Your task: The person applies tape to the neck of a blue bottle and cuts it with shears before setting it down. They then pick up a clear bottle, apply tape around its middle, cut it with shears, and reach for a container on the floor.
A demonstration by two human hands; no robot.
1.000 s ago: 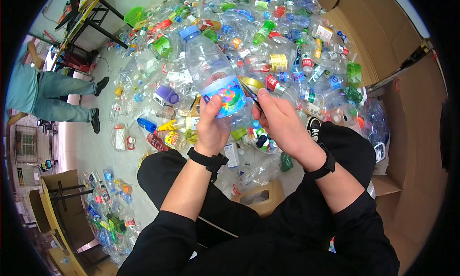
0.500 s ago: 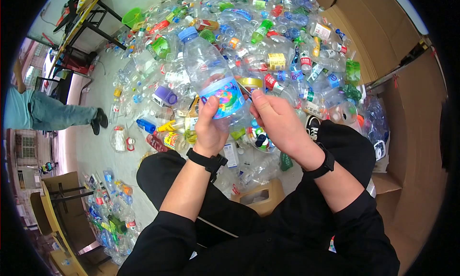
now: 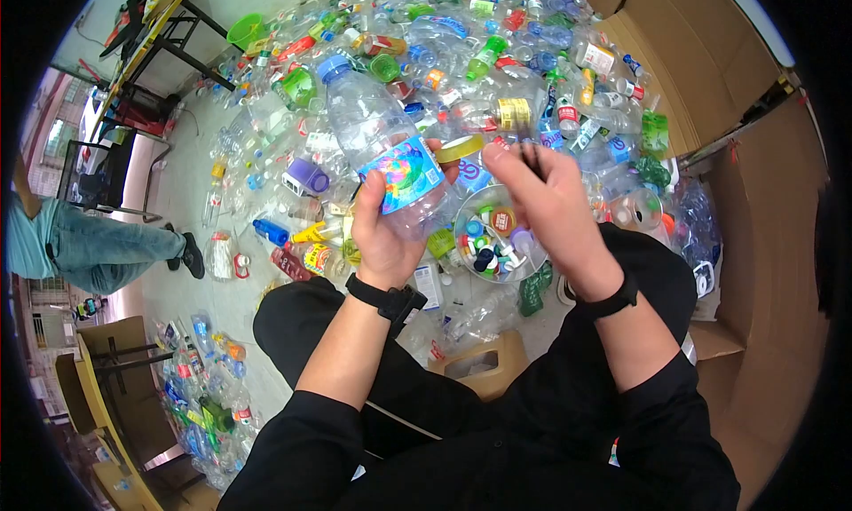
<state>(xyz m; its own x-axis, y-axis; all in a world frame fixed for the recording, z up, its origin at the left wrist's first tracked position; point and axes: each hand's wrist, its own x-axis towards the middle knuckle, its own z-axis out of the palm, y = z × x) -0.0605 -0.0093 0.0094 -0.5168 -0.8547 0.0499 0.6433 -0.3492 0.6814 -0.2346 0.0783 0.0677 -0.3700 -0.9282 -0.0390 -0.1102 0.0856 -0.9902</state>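
Note:
My left hand (image 3: 386, 231) is wrapped round a large clear plastic bottle (image 3: 351, 102), which leans with its blue cap up and to the left. A bright, multicoloured label (image 3: 404, 175) circles its lower part, and a blue-and-white label piece (image 3: 470, 179) shows to the right of it. Close by the label's right edge is a yellow ring-shaped thing (image 3: 461, 148). My right hand (image 3: 555, 213), apart from the bottle, is closed with the thumb pointing left. Something dark and thin (image 3: 531, 158) shows at its fingers, blurred, and I cannot tell what it is.
A clear round container (image 3: 508, 276) with bottle caps stands below my right hand. Plastic bottles (image 3: 515, 114) cover the floor ahead; cardboard (image 3: 692, 58) walls the right. A tan jug (image 3: 484, 382) lies between my legs. At left, a person (image 3: 98, 236) stands near tables (image 3: 151, 40).
My right hand has moved right and away from the label, uncovering the container of caps. The bottle has shifted slightly left in my left hand. The person at left has moved a little.

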